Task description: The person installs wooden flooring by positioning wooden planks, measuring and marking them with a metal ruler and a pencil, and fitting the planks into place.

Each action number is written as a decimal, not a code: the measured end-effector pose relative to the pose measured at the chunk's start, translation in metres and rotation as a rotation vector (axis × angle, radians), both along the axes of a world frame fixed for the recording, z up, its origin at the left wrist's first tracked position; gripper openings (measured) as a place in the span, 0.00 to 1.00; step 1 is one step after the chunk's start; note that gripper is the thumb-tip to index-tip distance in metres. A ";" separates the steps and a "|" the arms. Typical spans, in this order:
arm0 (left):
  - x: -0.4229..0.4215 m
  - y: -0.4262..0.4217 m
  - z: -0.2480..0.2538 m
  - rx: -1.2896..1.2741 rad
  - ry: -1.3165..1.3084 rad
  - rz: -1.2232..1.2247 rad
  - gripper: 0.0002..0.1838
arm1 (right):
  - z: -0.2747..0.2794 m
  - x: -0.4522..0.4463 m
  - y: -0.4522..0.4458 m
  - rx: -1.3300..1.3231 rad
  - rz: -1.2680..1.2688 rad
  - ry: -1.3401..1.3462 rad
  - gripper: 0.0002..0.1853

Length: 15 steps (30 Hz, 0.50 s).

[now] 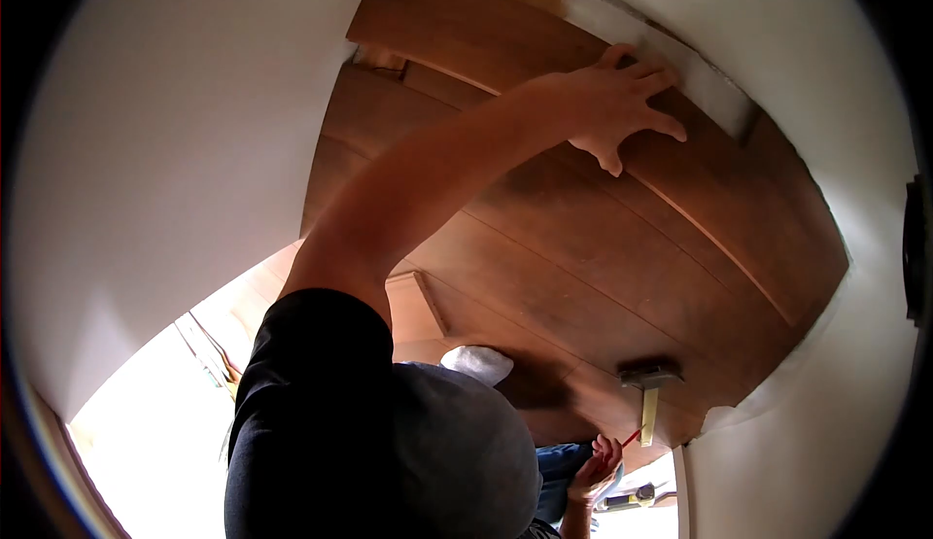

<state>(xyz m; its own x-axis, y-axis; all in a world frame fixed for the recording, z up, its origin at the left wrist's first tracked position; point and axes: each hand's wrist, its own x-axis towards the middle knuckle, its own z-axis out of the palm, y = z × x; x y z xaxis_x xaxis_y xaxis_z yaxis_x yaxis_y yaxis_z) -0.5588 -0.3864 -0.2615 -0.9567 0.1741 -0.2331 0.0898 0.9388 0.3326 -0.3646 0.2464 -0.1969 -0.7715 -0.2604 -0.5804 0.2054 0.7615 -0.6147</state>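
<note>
My left hand (627, 111) rests with spread fingers on a loose brown wooden plank (739, 218), which lies across the laid floorboards (573, 238). Low in the view, my right hand (598, 469) is closed around a thin red stick (631, 439) that looks like a pencil. Just beyond its tip lies a hammer (649, 413) with a dark head and a pale yellow handle. Most of what the right hand grips is hidden by the fingers.
White walls (185, 140) close in on both sides. Bare subfloor (671, 48) shows past the plank. A short board piece (413, 306) and a white rounded thing (476, 364) are near my body. A tool (632, 498) lies at the bottom right.
</note>
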 end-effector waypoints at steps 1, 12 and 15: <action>0.000 0.000 -0.002 0.007 0.008 0.000 0.53 | 0.000 0.000 -0.001 0.002 -0.003 0.002 0.22; 0.001 0.003 -0.010 0.011 0.038 0.030 0.57 | 0.004 0.000 -0.007 -0.044 0.021 0.078 0.27; 0.002 0.012 -0.003 -0.020 0.077 0.044 0.54 | 0.016 -0.011 -0.023 -0.036 0.060 0.102 0.25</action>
<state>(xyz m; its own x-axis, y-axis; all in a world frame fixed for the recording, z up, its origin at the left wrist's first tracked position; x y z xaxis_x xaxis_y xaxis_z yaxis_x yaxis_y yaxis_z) -0.5565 -0.3741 -0.2643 -0.9786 0.1272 -0.1616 0.0725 0.9487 0.3077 -0.3754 0.2237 -0.1806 -0.8086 -0.3268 -0.4893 0.0954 0.7477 -0.6571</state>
